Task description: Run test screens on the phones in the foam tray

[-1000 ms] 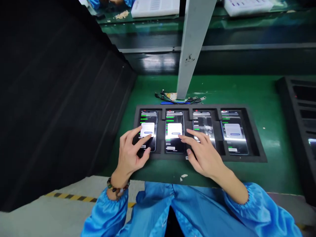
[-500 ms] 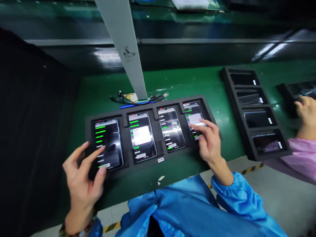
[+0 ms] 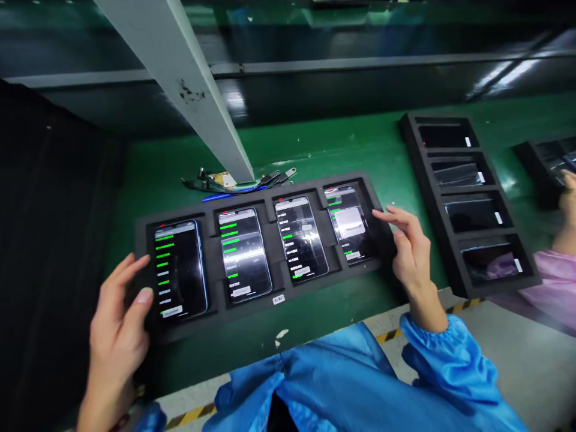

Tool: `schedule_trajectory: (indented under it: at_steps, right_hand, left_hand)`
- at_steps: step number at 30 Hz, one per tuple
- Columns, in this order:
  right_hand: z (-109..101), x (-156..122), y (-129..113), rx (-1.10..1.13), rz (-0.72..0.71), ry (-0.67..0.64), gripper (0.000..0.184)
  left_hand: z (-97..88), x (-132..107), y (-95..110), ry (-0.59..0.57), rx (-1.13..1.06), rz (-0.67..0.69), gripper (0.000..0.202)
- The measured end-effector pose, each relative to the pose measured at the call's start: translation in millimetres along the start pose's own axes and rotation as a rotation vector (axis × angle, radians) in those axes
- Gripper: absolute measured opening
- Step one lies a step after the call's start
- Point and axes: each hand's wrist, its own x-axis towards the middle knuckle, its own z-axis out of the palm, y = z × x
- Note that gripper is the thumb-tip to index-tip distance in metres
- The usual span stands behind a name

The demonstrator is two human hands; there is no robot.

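A black foam tray (image 3: 211,252) lies on the green bench in front of me, a lit smartphone in each of its compartments. The leftmost smartphone (image 3: 182,270) and the second smartphone (image 3: 245,255) show lists with green lines. The third smartphone (image 3: 301,237) has mostly white lines, and the rightmost smartphone (image 3: 350,223) shows a pale pop-up box. My left hand (image 3: 119,327) is open at the tray's left end, beside the leftmost smartphone, thumb and fingers apart. At the right end, my right hand (image 3: 411,252) is open with its fingers by the tray's edge, holding nothing.
Cables (image 3: 238,183) and a blue pen (image 3: 220,195) lie behind the tray, near a grey post (image 3: 198,90). Another foam tray (image 3: 443,225) with dark-screened phones stands at the right. Beyond it, a co-worker's hand (image 3: 569,204) is at a further tray (image 3: 531,171).
Both hands have moved outward, off the end smartphones' screens to the tray's sides. The pop-up on the second smartphone is gone. The view has shifted slightly.
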Motion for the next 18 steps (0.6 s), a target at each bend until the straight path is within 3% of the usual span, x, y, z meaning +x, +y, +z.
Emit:
schedule_trajectory:
  at_steps: [5, 7, 12, 15, 18]
  right_hand:
    - [-2.3, 25.6, 9.9, 0.072, 0.035, -0.242, 0.043]
    - [-3.3, 36.1, 9.8, 0.059, 0.026, -0.265, 0.045]
    - [11.6, 89.1, 8.1, 0.038, -0.037, -0.288, 0.043]
    - [34.3, 122.0, 10.8, 0.024, -0.057, -0.279, 0.042]
    - [47.5, 132.8, 15.2, -0.034, -0.04, -0.258, 0.04]
  left_hand:
    - [3.5, 56.3, 0.1, -0.026, 0.149, -0.091, 0.066]
    - [6.4, 82.1, 2.3, -0.015, 0.235, -0.105, 0.067]
    - [20.8, 136.0, 19.1, 0.03, 0.302, 0.06, 0.062]
    - [29.7, 151.4, 27.0, 0.011, 0.287, 0.12, 0.052]
    - [33.0, 152.3, 26.3, 0.038, 0.266, 0.125, 0.049]
